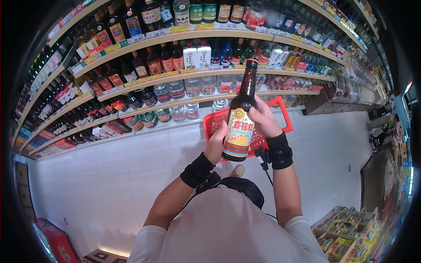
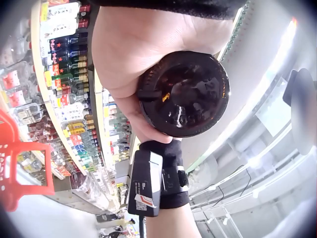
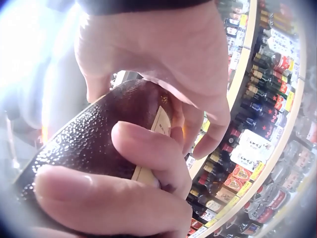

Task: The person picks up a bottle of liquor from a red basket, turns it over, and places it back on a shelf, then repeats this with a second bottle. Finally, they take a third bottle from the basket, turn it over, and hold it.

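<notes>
Both hands hold a dark brown glass bottle point(image 1: 247, 94) in front of the body, neck up, its colourful printed label point(image 1: 239, 127) facing the head camera. My left hand point(image 1: 216, 142) grips it low on the left side, thumb along the label edge. Higher up on the right side, my right hand point(image 1: 262, 119) holds the bottle, thumb across the shoulder. The left wrist view shows the round bottle base point(image 2: 185, 94) against the left palm point(image 2: 143, 44). In the right wrist view, left-hand fingers point(image 3: 143, 144) lie across the brown glass below my right hand point(image 3: 163, 54).
A red plastic shopping basket point(image 1: 212, 123) is behind the bottle, its handle point(image 1: 287, 116) near the right wrist. Shelves point(image 1: 175, 72) ahead carry rows of bottles and jars. Packaged goods fill a display point(image 1: 346, 232) at lower right; a red box point(image 1: 55, 241) stands lower left.
</notes>
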{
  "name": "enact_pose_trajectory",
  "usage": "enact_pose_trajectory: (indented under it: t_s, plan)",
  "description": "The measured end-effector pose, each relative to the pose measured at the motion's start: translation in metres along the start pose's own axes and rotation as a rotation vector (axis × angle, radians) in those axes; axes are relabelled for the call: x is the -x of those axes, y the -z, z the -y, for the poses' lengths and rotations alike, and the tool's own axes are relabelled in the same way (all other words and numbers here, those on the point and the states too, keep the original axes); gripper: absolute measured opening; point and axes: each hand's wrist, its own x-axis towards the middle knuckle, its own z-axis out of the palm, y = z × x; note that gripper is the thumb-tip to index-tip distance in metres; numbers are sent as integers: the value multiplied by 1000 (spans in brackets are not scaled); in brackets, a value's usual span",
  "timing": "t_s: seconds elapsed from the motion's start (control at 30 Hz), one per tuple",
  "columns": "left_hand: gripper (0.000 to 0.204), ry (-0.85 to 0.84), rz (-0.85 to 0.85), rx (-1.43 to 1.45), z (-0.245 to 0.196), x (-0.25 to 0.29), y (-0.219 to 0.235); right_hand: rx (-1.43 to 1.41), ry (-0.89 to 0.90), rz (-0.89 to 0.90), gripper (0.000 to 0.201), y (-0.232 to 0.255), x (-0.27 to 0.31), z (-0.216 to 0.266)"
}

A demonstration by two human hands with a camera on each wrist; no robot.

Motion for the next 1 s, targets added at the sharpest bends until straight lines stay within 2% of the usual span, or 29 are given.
enact_pose_trajectory:
  t_s: [0.23,0.33,0.47,0.5,0.6,0.63,0.7,0.73,0.77,0.87,0.9,1.0]
  plan:
    - [67,-172,-48,-121,13,-5,19,95,21,72,64,-11,-1,10]
    - [60,-175,-71,-86,8,3,12,-168,-41,14,67,-16,-5,13]
    - [60,-48,-5,-11,-10,13,-3,-165,-13,140,66,-21,-15,23]
    - [62,5,34,70,-11,15,-7,-139,-10,108,58,-25,-16,25]
    - [67,57,55,89,-23,19,-18,-5,-53,-28,60,-19,-22,19]
    - [58,22,115,89,-28,17,-16,-44,-20,-60,48,-22,-21,20]
    - [56,-223,-5,-237,-26,16,-21,102,33,-133,45,-18,-21,23]
    - [58,-346,-67,-401,-25,16,-24,174,61,-169,43,-17,-21,26]
    - [74,-370,-35,-548,-21,17,-18,203,67,-192,39,-19,-21,30]
    - [78,-530,-181,-858,-11,11,-24,341,62,-263,44,-25,-18,30]
    - [78,-503,-172,-734,-12,10,-25,399,90,-197,42,-21,-17,27]
    - [81,-254,19,-196,-18,18,-10,55,72,-75,42,-14,-17,30]
